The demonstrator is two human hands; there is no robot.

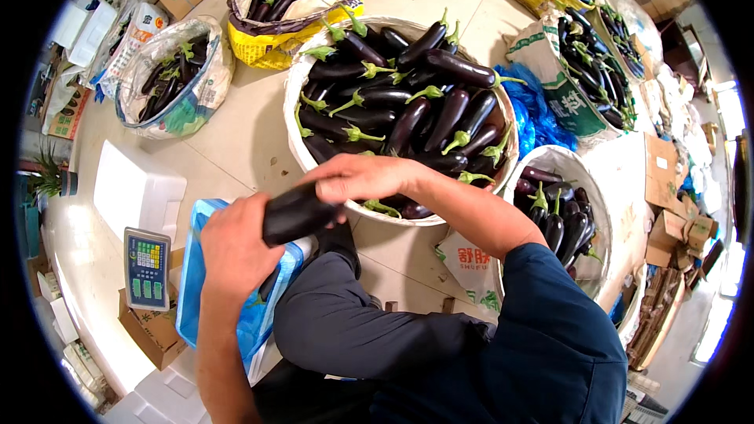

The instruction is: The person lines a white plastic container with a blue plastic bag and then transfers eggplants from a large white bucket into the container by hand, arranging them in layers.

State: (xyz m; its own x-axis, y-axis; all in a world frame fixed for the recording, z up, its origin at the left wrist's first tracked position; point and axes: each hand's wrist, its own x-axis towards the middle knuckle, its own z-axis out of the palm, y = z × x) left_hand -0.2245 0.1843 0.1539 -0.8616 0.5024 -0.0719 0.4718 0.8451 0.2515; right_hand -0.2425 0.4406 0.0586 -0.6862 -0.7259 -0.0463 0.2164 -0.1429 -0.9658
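Note:
A dark purple eggplant [297, 216] lies across both hands, above the near left rim of a large white-lined basket [293, 112]. My left hand [244, 241] is wrapped around one end of it. Over the other end rests my right hand [359, 179], slightly blurred, its fingertips showing below the fruit. Glossy eggplants [406, 121] with green stems fill the basket heaped high. Below my left hand stands a blue plastic-lined crate [191, 306] with part of an eggplant in it; my left hand and forearm hide much of its inside.
A scale's keypad display [147, 270] stands left of the crate, near a white foam box [138, 188]. Sacks of eggplants surround the big basket: a yellow sack [259, 44], a pale sack [218, 85], a green-and-white sack [554, 88]. A smaller basket [598, 271] sits at my right.

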